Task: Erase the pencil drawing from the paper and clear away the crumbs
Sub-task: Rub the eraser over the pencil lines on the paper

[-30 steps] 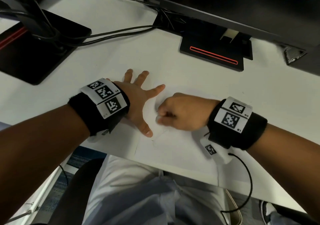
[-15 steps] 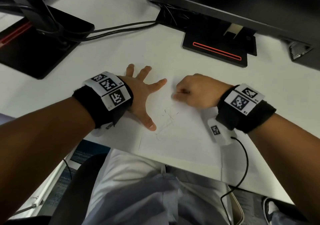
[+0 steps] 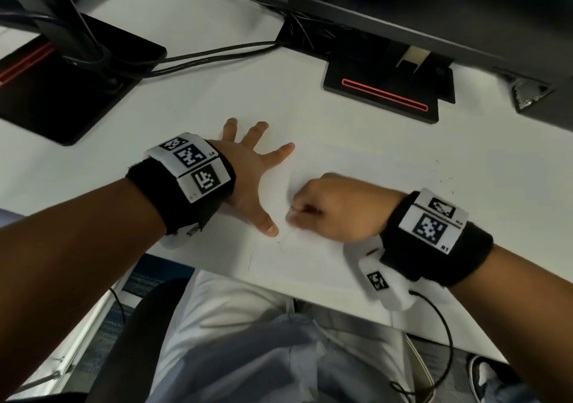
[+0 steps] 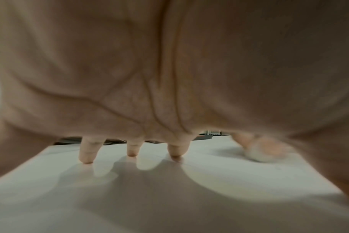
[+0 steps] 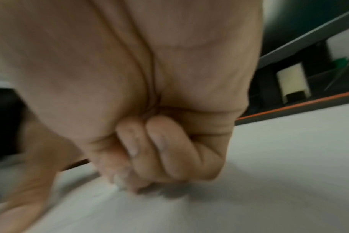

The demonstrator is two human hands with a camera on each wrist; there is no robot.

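I'm mid-erase: my left hand [image 3: 248, 179] lies spread flat, pinning the white paper sheet [image 3: 304, 257] to the white counter [image 3: 310, 117]. My right hand [image 3: 335, 207], beside that thumb, is fisted; eraser hidden. Next: rub out the remaining marks.

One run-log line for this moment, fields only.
left hand: spread flat, pressing paper | right hand: fisted, rubbing beside left thumb; eraser hidden | pencil marks: faint traces remain | crumbs: uncleared

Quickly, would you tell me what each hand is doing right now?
Left hand: open, fingers spread, pressing the paper flat.
Right hand: fingers curled tight at the paper; whatever it grips is hidden.
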